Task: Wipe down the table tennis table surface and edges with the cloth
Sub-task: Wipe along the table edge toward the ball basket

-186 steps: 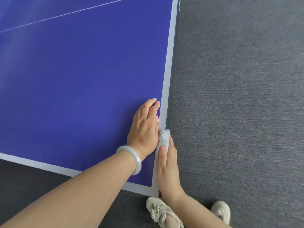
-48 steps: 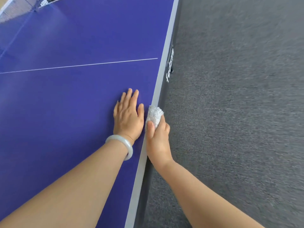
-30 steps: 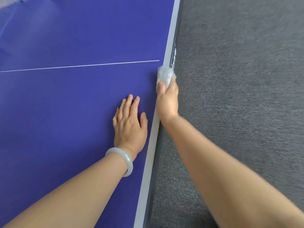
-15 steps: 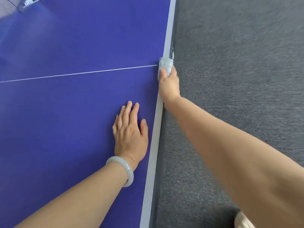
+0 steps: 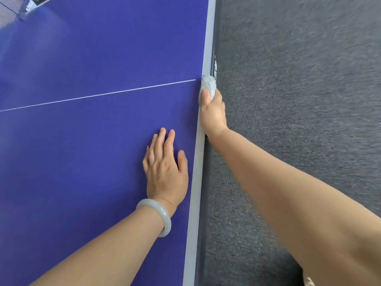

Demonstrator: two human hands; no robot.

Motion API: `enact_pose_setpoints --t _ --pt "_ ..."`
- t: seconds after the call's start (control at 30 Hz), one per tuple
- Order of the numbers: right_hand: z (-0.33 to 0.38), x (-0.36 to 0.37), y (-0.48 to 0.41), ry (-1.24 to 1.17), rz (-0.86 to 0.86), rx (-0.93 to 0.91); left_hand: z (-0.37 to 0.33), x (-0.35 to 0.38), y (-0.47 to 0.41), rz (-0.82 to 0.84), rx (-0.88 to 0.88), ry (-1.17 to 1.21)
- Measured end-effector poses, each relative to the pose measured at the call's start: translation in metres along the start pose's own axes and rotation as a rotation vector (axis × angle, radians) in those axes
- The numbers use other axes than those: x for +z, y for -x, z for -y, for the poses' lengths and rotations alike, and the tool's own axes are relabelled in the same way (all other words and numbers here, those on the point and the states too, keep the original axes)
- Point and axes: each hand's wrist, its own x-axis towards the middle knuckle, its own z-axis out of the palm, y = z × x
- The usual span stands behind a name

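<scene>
I take the white border [image 5: 199, 162] of the table [image 5: 82, 141] as my landmark. My right hand [image 5: 212, 114] sits on that border at the far end of my reach, curled closed around the cloth [image 5: 207, 85], thumb on top pressing it down. The cloth is a small white wad bunched over the border, right where the thin white centre line [image 5: 103, 94] meets it, and it laps over the outer side toward the carpet [image 5: 299, 100].

My left hand [image 5: 165, 172] lies flat and fully spread just inside the border, palm down on the blue, holding nothing. I judge it is only bracing me. A pale bangle [image 5: 158, 217] rides its wrist.

I expect the cloth to be soft, light and nubbly, so it should mould round the border under pressure and slide easily on the smooth top. Being limp, it may unroll or slip out if I ease my grip. I would keep it balled, thumb above and fingers wrapped below the lip, though the fingers underneath are hidden from me.

The table is rigid and flat and should not shift under my weight.

No containers are in sight, no bucket or bottle. Far from the border, at the top left corner, something like the net [image 5: 12, 11] shows, too blurred to be sure.
</scene>
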Motion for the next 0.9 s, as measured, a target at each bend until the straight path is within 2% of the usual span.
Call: enact_pose_setpoints --t 0.1,0.27,0.33,0.5,0.6,0.7,0.8,0.9 --pt "-0.001 0.0 0.004 0.015 0.015 -0.005 0.0 0.0 0.001 -0.002 0.006 0.001" --pt "-0.074 -0.008 0.124 -0.008 0.076 -0.073 -0.003 0.001 -0.001 0.004 0.0 0.013" --pt "-0.089 -0.009 0.141 -0.008 0.106 -0.059 -0.004 0.001 -0.001 0.007 0.0 0.015" --pt "-0.051 -0.001 0.072 0.013 0.047 -0.03 -0.002 0.0 0.0 -0.005 0.015 0.004" --pt "-0.008 -0.008 0.007 -0.02 0.072 -0.02 -0.003 0.001 0.0 -0.009 0.02 -0.002" --pt "0.01 -0.012 -0.022 -0.074 0.115 0.028 -0.001 0.002 0.0 -0.013 0.029 -0.004" --pt "-0.007 -0.011 0.006 -0.081 0.152 0.04 -0.001 0.002 -0.001 -0.024 0.024 0.007" --pt "-0.045 -0.013 0.073 -0.107 0.2 0.063 -0.001 0.001 -0.002 -0.013 0.014 0.013"
